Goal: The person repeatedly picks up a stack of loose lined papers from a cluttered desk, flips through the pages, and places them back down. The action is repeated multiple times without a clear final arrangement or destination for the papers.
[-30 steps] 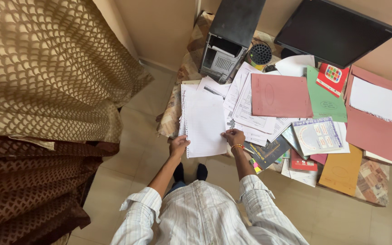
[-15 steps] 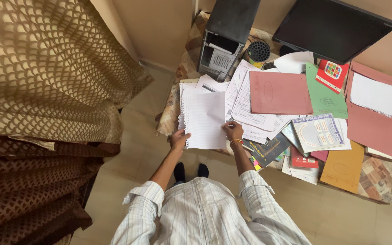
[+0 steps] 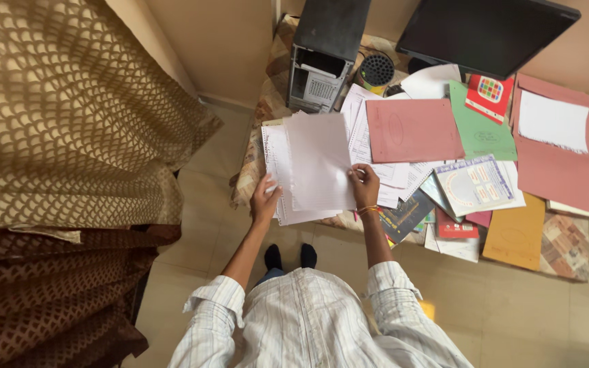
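**Lifting the lined sheets off the pile**

Since a second ago we've raised the stack of lined sheets (image 3: 318, 160) off the desk; it lay flat before and now stands tilted up toward the camera, just in front of the computer tower (image 3: 323, 51).

Head view, the only one: our left hand (image 3: 265, 197) pinches the stack's lower left corner, fingers clamped on the paper edge. Our right hand (image 3: 365, 184) grips the lower right edge, thumb on top, fingers closed on the sheets. More loose pages stay on the desk (image 3: 567, 249) under the stack.

Our take on doing this well: keep both grips low and even so the sheets don't fan out, and lift straight so nothing drags the pink folder (image 3: 414, 129) just right of the tower.
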